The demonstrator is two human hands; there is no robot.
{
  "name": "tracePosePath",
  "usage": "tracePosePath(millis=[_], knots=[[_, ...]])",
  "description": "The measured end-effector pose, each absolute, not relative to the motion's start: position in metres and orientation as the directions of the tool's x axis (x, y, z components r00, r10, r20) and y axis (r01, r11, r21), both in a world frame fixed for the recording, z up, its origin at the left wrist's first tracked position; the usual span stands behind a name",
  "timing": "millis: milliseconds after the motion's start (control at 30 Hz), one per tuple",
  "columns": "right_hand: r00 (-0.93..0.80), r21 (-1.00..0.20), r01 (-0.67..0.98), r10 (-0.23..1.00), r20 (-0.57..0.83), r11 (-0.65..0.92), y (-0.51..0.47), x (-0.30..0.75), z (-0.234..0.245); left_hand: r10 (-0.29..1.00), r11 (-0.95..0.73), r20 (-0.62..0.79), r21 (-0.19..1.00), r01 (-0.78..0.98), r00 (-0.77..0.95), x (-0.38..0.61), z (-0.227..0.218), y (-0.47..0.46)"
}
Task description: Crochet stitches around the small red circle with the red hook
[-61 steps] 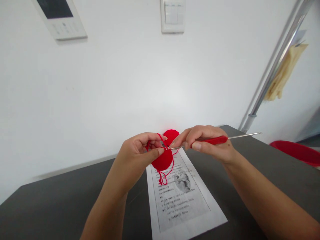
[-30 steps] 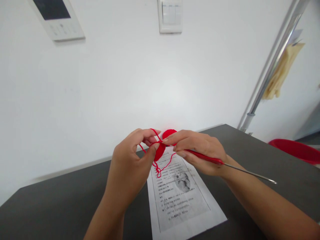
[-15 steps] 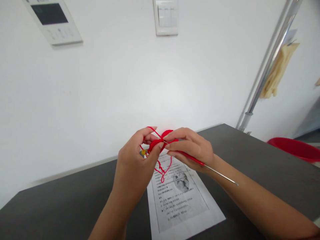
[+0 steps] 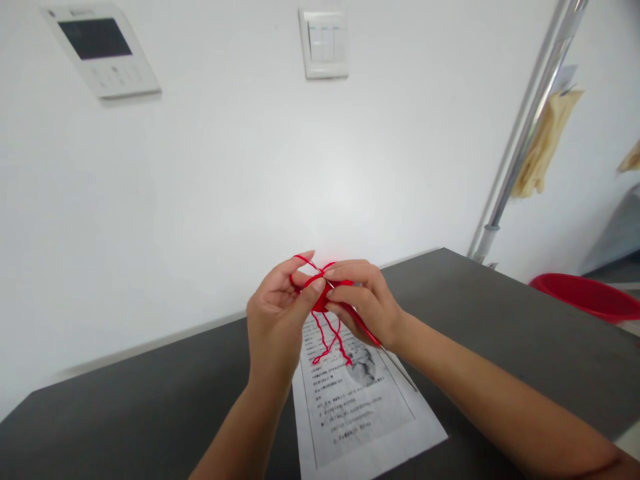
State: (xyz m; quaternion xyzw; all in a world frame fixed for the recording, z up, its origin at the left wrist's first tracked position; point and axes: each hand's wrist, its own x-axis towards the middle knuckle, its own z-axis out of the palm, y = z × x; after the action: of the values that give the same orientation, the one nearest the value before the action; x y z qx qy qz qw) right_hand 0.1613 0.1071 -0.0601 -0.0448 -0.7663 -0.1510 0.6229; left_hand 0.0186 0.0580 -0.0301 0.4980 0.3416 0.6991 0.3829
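A small piece of red crochet work (image 4: pixel 321 304) is pinched between the thumb and fingers of my left hand (image 4: pixel 280 300). Red yarn runs over my raised left index finger and down to the piece. My right hand (image 4: pixel 367 293) grips a crochet hook (image 4: pixel 367 328) with a red handle, its thin metal shaft slanting down to the right. The hook's working tip meets the crochet work between both hands, partly hidden by the fingers. Loose red yarn ends (image 4: pixel 327 340) dangle below, above a printed sheet.
The printed sheet (image 4: pixel 370 427) lies on a dark grey table (image 4: pixel 150 413) against a white wall. A red basin (image 4: pixel 587 297) stands beyond the table's right edge. A metal pole (image 4: pixel 525 140) and hanging yellowish gloves (image 4: pixel 547 143) are at the right.
The crochet work has turned in my hands, and the yellow bit beside it is now out of sight. The hook's rear end has swung downward. The hanging yarn ends have shifted.
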Motion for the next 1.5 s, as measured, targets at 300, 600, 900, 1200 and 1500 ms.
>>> tracePosePath(millis=[300, 600, 900, 1200, 1500], knots=[[-0.289, -0.059, 0.239, 0.129, 0.948, 0.969, 0.082, 0.163, -0.041, 0.543, -0.647, 0.839, 0.441, 0.622, -0.030, -0.006, -0.028, 0.063], [-0.299, -0.718, 0.039, 0.693, 0.656, 0.695, 0.073, 0.185, -0.020, 0.739, -0.631, 0.674, 0.694, 0.347, -0.004, -0.021, -0.028, 0.074], [-0.341, -0.861, -0.390, 0.818, 0.464, 0.326, 0.085, 0.187, -0.019, 0.829, -0.556, 0.559, 0.828, 0.069, -0.029, -0.023, -0.025, 0.076], [-0.268, -0.424, -0.232, 0.361, 0.893, 0.876, 0.093, 0.178, -0.036, 0.948, -0.124, 0.202, 0.947, -0.297, 0.245, -0.013, -0.005, 0.060], [-0.423, -0.252, -0.043, 0.211, 0.881, 0.967, 0.095, 0.184, -0.034, 0.943, -0.302, 0.298, 0.953, 0.012, 0.146, -0.023, -0.009, 0.063]])
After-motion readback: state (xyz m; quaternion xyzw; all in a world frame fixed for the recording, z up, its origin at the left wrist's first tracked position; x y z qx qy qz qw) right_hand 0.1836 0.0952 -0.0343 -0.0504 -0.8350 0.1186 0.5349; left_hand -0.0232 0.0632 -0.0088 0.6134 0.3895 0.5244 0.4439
